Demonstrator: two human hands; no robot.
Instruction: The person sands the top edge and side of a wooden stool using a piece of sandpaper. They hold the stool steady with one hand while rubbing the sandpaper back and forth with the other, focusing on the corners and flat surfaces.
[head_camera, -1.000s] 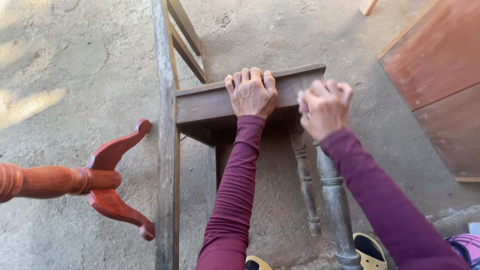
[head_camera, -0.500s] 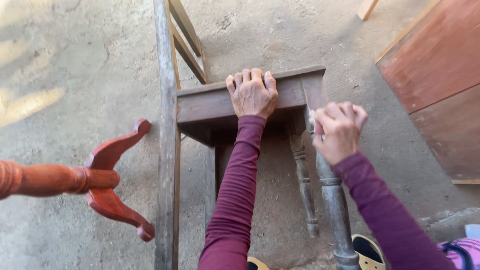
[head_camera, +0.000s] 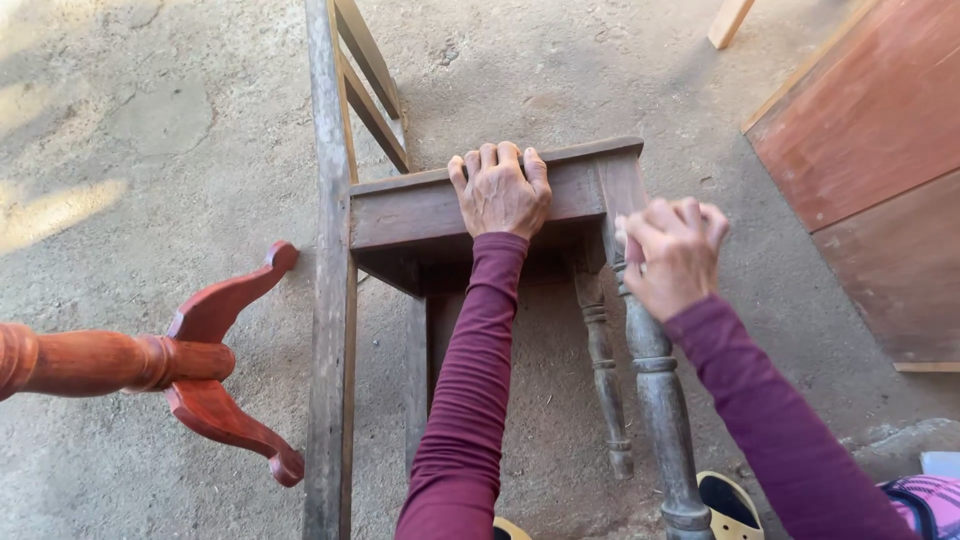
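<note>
an old grey wooden chair (head_camera: 420, 215) is lying tipped over on the concrete floor (head_camera: 150, 120), its seat frame facing the camera and its turned legs pointing back toward the person. the left hand (head_camera: 500, 190) is resting flat on the upper rail of the seat frame, fingers spread and curling over the far edge, so the wood is lying under the palm and beneath the fingertips; it is pressing down rather than closing into a fist. the right hand (head_camera: 675, 255) is sitting at the top of the nearer turned leg (head_camera: 655, 400), just where it is meeting the corner of the frame. its fingers are bunching together in a loose clench, with the leg lying just below and against them; whether they are pinching something small against the wood cannot be told. a second turned leg (head_camera: 603, 370) is lying between the two purple sleeves. to the left, a reddish carved stand (head_camera: 180, 360) with curved feet is lying on its side, well apart from the chair. reddish wooden panels (head_camera: 880, 170) are lying on the right. a yellow sandal (head_camera: 730, 505) is showing at the bottom edge.
</note>
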